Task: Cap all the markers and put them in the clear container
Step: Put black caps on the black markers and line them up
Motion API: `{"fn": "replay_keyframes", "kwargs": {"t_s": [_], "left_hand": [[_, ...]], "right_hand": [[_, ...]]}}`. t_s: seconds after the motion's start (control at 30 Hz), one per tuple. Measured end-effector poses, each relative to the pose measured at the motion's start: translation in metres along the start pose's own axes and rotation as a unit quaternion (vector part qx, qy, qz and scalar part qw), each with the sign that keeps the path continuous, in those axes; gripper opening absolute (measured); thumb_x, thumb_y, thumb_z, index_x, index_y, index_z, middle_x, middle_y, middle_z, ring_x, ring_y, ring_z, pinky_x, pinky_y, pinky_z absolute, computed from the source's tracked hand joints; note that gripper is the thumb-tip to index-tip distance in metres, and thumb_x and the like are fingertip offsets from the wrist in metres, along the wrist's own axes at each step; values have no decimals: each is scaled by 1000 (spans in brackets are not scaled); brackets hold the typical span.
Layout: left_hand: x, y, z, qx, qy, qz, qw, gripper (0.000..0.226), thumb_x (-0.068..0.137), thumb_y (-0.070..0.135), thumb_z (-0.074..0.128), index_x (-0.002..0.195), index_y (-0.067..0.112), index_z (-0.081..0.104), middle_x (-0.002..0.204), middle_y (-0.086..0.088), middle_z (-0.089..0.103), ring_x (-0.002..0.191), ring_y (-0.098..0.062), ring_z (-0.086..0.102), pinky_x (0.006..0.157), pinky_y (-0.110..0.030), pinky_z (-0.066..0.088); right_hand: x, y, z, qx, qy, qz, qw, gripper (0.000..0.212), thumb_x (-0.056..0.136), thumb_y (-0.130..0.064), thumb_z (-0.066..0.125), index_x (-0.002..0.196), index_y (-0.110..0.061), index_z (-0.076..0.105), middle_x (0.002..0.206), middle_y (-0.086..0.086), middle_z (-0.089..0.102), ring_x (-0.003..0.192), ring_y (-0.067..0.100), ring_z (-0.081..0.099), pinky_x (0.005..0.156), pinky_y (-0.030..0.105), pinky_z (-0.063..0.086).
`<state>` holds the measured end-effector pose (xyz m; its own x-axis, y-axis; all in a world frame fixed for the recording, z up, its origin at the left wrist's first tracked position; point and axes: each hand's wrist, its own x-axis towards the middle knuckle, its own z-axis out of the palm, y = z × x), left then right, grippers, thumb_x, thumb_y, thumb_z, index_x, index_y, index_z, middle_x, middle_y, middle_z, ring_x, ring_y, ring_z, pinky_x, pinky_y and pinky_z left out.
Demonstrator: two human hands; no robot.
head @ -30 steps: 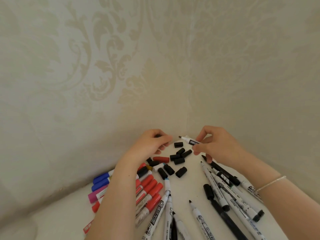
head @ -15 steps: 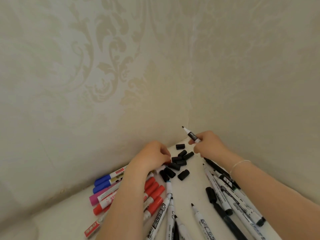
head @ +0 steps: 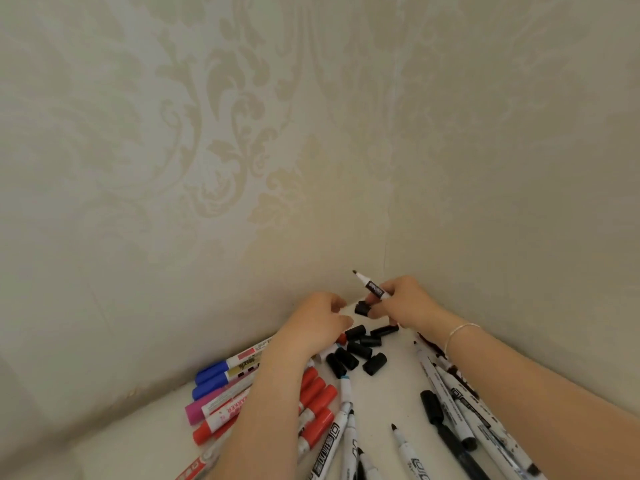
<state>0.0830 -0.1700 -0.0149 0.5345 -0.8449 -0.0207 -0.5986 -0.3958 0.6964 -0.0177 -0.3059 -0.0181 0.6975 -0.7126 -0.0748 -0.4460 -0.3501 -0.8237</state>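
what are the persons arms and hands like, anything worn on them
Both forearms are bare, with no sleeves in view. The right hand has a thin silvery bracelet around its wrist. The left hand shows no ring, watch or band, and neither hand wears a glove.

Both forearms are bare, no sleeves in sight. A thin silvery bracelet [head: 462, 332] circles the right wrist, lower right of the frame. No rings show on either hand.
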Motion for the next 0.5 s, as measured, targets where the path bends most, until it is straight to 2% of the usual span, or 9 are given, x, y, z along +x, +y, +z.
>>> {"fn": "replay_keyframes", "kwargs": {"t_s": [0.07,0.1,0.17,0.23,0.33,0.43,0.5], "left_hand": [[2,1,1,-56,3,16,998,42,98,29,52,138,17,50,129,2,59,115,-12,58,95,-25,44],[2,3,1,-96,7,19,995,39,98,29,52,135,17,53,120,2,65,107,-11,62,93,-27,48],[3,6,-1,-178,30,18,983,30,96,23,56,124,12,59,99,0,71,90,-9,69,84,-27,55],[5,7,-4,-264,70,2,962,22,95,16,58,114,6,62,87,-1,71,79,-9,70,76,-23,56],[1,8,-12,-404,120,-34,906,11,98,13,54,103,7,61,88,-4,70,77,-10,70,70,-20,57],[1,4,-19,-498,138,-44,855,14,99,14,53,104,4,62,96,-10,71,84,-14,72,71,-22,57],[0,5,-20,-522,134,-39,841,16,98,13,54,105,2,64,97,-11,72,85,-15,73,72,-23,58]], "right_hand": [[-9,-9,-6,63,-4,-25,998,22,74,-2,74,95,-7,67,73,1,62,49,9,49,40,17,35],[-14,-14,-8,81,-10,-35,996,25,73,-3,75,96,-5,67,70,1,63,48,8,50,40,18,34],[-23,-21,-8,117,-24,-45,992,27,73,-3,76,98,-4,65,66,1,63,47,7,52,40,18,33],[-29,-25,-8,167,-35,-45,984,27,77,-8,75,101,-3,64,71,5,66,49,8,55,39,18,33],[-36,-28,-8,182,-41,-41,982,24,89,-23,64,105,-5,64,89,8,72,49,12,50,39,20,32],[-42,-31,-10,140,-71,-39,987,24,93,-23,53,104,-6,67,84,9,66,45,14,40,40,23,28],[-45,-33,-9,119,-90,-45,988,24,93,-21,53,102,-5,68,79,10,64,43,14,39,39,22,27]]}}
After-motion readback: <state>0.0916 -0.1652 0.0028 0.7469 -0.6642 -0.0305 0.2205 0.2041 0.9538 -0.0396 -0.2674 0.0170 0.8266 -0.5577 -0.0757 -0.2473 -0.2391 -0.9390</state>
